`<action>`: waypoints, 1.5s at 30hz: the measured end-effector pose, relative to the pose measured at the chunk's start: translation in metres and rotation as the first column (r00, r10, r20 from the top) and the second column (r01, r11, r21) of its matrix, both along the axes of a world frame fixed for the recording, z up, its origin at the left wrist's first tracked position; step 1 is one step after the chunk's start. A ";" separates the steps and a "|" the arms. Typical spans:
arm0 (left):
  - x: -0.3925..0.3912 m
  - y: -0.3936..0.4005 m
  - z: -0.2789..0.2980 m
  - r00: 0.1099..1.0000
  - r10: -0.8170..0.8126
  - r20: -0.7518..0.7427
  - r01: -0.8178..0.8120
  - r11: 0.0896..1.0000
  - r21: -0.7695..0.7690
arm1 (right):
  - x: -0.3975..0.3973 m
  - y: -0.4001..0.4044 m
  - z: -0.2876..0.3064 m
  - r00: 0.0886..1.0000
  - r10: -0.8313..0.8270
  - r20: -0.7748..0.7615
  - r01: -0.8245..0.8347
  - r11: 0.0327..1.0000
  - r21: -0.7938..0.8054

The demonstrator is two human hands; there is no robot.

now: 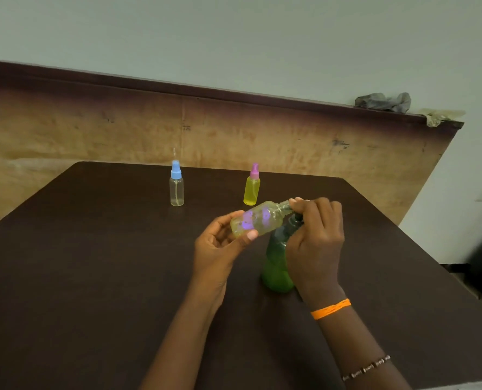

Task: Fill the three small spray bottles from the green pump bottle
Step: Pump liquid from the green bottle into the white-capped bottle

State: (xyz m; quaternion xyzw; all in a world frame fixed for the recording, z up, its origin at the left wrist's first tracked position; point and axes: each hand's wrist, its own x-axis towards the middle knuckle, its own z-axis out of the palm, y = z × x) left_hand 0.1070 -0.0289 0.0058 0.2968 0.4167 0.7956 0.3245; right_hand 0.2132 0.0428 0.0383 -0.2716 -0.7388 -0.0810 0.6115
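From the head camera, a dark matte table (pixel 93 277) carried two upright clear plastic spray bottles at its far side: a near-empty blue-capped bottle (pixel 176 183) and, well apart to its right, a pink-capped bottle (pixel 252 184) full of yellow liquid. The left hand (pixel 223 249) gripped a third, uncapped bottle (pixel 258 219), tilted with its threaded neck toward the pump. The right hand (pixel 316 243) was closed over the pump top of the translucent green bottle (pixel 276 266), which stood near the table's middle.
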 end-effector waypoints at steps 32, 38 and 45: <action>0.002 -0.002 -0.001 1.000 -0.013 0.023 0.014 1.000 -0.014 | 0.000 0.001 0.001 0.999 0.023 0.040 -0.023 1.000 -0.011; 0.003 -0.001 0.000 0.999 -0.033 0.010 0.033 0.999 0.004 | 0.009 -0.001 0.024 0.987 0.028 0.156 -0.021 0.999 -0.045; 0.001 -0.002 -0.001 0.999 -0.024 0.026 0.024 1.000 0.001 | 0.002 -0.005 -0.005 0.996 -0.036 0.081 0.037 0.999 -0.017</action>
